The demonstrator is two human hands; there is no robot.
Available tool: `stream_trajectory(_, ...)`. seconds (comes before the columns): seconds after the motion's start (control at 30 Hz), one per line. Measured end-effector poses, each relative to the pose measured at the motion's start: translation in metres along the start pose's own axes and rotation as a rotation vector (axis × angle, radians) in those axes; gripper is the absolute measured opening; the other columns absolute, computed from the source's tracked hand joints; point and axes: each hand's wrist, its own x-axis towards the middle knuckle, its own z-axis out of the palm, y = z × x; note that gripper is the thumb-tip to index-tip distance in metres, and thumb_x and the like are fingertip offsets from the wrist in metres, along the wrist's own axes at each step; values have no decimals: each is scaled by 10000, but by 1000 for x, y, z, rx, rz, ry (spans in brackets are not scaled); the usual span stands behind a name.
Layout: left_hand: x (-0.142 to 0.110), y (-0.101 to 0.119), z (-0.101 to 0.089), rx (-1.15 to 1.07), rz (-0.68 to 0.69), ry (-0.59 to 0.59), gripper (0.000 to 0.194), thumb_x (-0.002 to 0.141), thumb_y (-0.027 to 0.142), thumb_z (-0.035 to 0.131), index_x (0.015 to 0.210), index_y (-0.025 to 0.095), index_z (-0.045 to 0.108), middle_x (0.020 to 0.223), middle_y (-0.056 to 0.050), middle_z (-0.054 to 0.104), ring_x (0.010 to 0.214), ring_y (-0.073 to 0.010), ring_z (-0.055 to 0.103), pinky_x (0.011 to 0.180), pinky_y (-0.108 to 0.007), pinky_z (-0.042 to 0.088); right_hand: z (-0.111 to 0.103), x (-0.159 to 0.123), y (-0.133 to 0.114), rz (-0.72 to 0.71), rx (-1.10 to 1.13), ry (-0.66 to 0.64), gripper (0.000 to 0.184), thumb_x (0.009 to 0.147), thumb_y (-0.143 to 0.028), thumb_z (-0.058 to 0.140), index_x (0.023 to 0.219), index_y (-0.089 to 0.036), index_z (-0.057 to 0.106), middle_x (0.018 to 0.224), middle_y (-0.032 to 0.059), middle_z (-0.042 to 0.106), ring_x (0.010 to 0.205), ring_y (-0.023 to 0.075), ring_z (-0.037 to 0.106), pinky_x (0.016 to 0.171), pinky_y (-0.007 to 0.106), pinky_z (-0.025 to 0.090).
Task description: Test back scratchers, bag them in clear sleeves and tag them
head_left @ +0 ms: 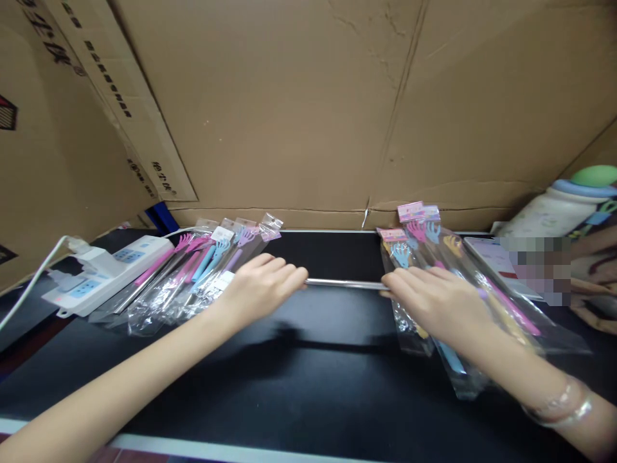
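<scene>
Both fists grip a back scratcher, whose thin metal shaft (344, 283) runs level between them above the black table. My left hand (267, 283) is closed around the shaft's left part, and my right hand (436, 302) around its right part. The fists cover its ends, so the head is hidden. Under and beside my right hand lie several bagged back scratchers (511, 305) with pink, blue and yellow hand-shaped heads and printed header cards. Another group of bagged back scratchers (166, 276), pink, blue and purple, lies beyond my left forearm.
A white power strip (108, 273) with plugs stands at the left of the black table (299, 405). Cardboard walls (289, 116) rise behind. At the right are a pale bottle (549, 209) with a green lid and another person's hand (595, 305), near a blurred patch.
</scene>
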Motion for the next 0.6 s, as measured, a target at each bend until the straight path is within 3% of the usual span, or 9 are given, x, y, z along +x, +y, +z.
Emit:
stream_trajectory(0.07,-16,-15,2,69,-50,-11,243,942,225,449,706,196,501,566,28,511,578,-146,498,606,-280,360,4,-14,19,9,-88,0,284,947,-177,403,689,-183,520,571,-11,493,582,147,446,599,282,269)
stream_trajectory(0.2,-47,-38,-1,171,20,-21,228,924,217,484,698,197,513,560,28,506,580,-148,490,623,-275,377,8,-43,51,-78,-214,7,212,889,-148,523,681,-183,543,575,-19,530,604,136,471,598,272,292)
stream_trajectory(0.43,-84,-74,-14,406,61,133,239,854,192,596,650,203,472,584,50,536,606,-128,492,690,-248,436,-2,-74,84,-121,-337,119,236,886,-179,509,655,-183,559,612,10,582,639,149,492,590,259,346)
stream_trajectory(0.53,-95,-90,-17,482,45,158,250,834,174,613,639,204,460,571,66,549,602,-116,496,646,-227,433,-5,-92,98,-4,-340,76,234,881,-210,503,670,-176,598,627,27,598,638,140,491,586,257,346)
stream_trajectory(0.6,-102,-99,-20,537,6,166,259,835,189,611,629,206,455,550,71,553,590,-112,496,598,-218,415,-2,-107,110,233,-296,5,262,879,-243,500,655,-184,620,608,33,590,614,126,479,575,259,332)
